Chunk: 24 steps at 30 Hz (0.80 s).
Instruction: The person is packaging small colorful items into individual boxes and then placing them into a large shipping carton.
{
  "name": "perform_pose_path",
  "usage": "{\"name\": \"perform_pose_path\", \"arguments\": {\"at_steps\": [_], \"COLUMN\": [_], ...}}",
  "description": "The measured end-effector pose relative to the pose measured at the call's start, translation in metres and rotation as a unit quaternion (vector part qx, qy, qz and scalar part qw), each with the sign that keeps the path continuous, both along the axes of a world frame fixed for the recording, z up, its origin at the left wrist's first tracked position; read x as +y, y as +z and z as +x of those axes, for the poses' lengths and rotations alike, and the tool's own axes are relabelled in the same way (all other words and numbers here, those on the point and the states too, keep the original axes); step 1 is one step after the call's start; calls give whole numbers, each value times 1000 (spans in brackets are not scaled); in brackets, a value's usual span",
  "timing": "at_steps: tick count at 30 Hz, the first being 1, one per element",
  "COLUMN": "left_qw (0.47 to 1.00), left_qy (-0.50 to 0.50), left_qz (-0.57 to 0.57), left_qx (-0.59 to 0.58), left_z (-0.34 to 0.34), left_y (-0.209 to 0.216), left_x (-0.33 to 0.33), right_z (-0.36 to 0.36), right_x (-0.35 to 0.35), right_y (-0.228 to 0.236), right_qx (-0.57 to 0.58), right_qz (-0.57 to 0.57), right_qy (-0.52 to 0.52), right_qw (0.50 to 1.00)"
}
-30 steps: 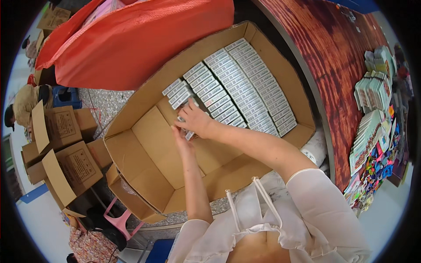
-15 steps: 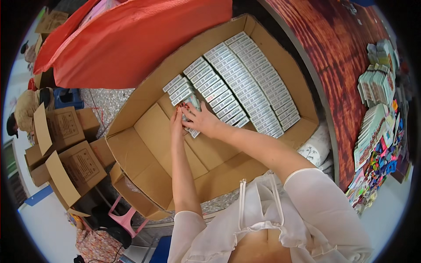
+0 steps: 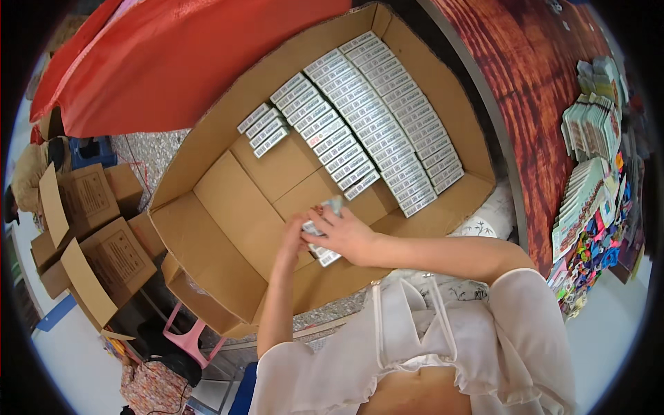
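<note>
At the near side of the carton [image 3: 207, 242], the left hand [image 3: 294, 238] and right hand [image 3: 348, 238] both grasp a stack of small boxes [image 3: 328, 257], neither hand nearer; its long axis, partly finger-hidden, seems to slant toward the carton's near wall.

One large carton [image 3: 449, 104] holds four rows of small white boxes [image 3: 370, 131], the shortest counting four, and two hands [image 3: 349, 238] hold more, too covered to count. Around me are one red bag [image 3: 194, 62], one pink stool [image 3: 183, 339], two smaller cartons with raised flaps [image 3: 114, 266] and two other people [image 3: 155, 387].
</note>
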<state>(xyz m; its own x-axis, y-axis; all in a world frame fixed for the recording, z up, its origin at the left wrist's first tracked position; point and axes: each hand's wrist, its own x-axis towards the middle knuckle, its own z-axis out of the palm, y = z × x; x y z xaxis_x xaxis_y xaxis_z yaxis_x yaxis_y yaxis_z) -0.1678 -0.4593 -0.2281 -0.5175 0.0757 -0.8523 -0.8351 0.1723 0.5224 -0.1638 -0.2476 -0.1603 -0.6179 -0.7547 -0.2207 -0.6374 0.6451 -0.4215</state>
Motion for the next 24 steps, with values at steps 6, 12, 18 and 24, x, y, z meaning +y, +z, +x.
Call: {"name": "perform_pose_path", "arguments": {"at_steps": [6,12,18,24], "left_qw": [987,994,987,981], "left_qy": [39,31,-31,-53], "left_qz": [74,31,108,144], "left_qx": [-135,-100,-119,-120], "left_z": [15,29,31,5], "left_y": [7,-34,-14,-42], "left_x": [54,6,35,98], "right_z": [29,26,32,12], "right_x": [29,19,38,88], "right_y": [1,-4,12,-14], "right_qx": [-112,-5,-133,-85], "right_qz": [30,20,-40,50], "right_qy": [-33,21,-24,-19], "right_qw": [993,1000,990,995]}}
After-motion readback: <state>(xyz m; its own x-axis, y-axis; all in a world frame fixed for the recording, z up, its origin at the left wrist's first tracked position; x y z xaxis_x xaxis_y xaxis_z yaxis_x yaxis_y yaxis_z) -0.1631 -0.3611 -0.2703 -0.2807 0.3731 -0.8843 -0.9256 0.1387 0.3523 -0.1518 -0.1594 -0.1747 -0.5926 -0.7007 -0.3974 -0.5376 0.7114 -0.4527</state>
